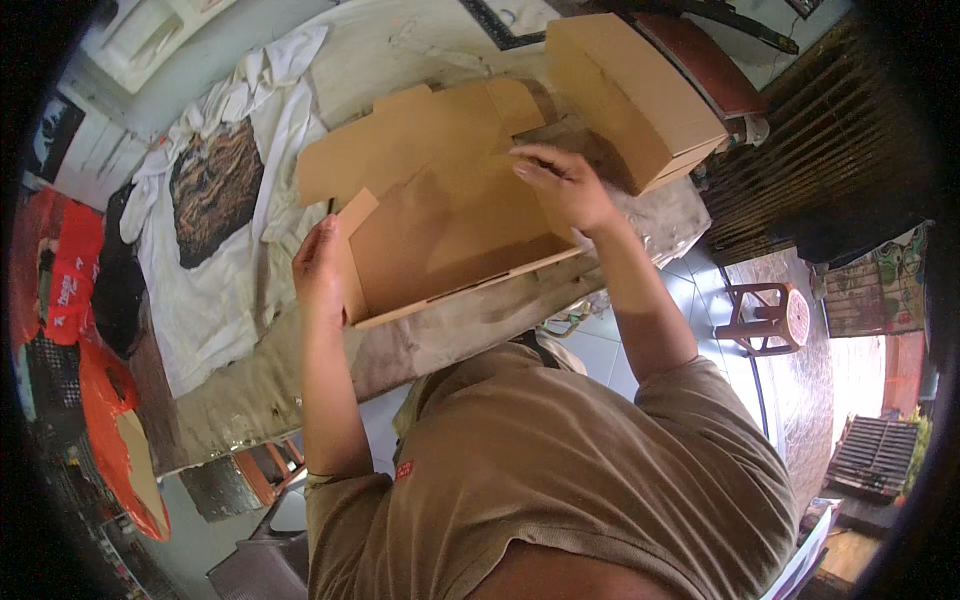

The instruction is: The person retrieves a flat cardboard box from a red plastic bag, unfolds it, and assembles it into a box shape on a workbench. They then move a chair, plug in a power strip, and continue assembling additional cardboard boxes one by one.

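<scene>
An unfolded brown cardboard box sits on the table in front of me, its lid flap laid back toward the far side. Along the box's left wall, my left hand grips the side, close to a small upright tab. My right hand hovers over the box's right end with fingers stretched out and slightly apart, holding nothing. Part of the right side wall is hidden beneath that hand and wrist. Inside, the box's bottom is bare cardboard.
A closed cardboard box stands at the table's far right. To the left lies a white T-shirt with a dark print. Red bags hang at the left edge. A plastic stool stands on the floor at right.
</scene>
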Demonstrator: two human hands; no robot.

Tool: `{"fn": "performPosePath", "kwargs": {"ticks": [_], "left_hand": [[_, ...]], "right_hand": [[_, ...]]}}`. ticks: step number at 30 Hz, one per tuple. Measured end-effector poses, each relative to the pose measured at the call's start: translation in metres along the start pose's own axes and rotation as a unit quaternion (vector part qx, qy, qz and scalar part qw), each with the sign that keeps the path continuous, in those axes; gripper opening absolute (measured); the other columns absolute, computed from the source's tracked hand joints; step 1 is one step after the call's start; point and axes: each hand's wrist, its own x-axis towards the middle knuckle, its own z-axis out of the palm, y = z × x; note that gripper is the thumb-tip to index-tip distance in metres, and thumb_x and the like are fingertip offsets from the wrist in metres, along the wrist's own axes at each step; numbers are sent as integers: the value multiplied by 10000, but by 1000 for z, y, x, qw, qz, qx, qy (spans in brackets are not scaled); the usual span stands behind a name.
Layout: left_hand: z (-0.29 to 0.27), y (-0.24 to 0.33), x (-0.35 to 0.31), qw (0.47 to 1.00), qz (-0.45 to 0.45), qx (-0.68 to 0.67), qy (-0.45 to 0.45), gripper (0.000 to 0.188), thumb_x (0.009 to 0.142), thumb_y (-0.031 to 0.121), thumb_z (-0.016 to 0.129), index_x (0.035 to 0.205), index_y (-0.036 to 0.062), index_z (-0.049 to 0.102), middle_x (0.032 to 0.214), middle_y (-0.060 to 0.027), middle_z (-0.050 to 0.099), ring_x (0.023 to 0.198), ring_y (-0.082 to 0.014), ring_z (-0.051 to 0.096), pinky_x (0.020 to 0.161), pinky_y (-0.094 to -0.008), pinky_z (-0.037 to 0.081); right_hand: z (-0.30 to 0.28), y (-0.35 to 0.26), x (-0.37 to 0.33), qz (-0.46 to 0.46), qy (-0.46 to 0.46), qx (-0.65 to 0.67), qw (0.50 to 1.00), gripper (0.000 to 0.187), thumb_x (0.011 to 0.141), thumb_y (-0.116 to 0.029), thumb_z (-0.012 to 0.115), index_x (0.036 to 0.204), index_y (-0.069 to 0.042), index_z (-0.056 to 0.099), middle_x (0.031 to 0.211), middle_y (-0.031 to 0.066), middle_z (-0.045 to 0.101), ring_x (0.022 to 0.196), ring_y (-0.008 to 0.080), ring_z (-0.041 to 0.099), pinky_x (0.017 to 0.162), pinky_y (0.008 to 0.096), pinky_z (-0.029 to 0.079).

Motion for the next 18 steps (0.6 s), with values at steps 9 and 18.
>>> {"fn": "performPosePath", "kwargs": {"ticks": [9, 18], "left_hand": [[-13, -10, 16, 969, 90, 229, 4, 247, 799, 227, 636, 785, -19, 636, 602, 57, 470, 569, -35, 361, 516, -194, 290], [3, -5, 10, 969, 55, 241, 22, 247, 811, 216, 614, 753, -24, 607, 563, 68, 438, 529, -28, 347, 470, -203, 275]], "right_hand": [[6, 24, 8, 6, 13, 64, 998, 244, 815, -223, 581, 952, -25, 618, 871, 65, 632, 828, 121, 545, 774, 258, 414], [7, 22, 7, 13, 4, 85, 996, 203, 829, -143, 546, 937, 15, 613, 846, 20, 606, 829, 90, 511, 757, 224, 397]]}}
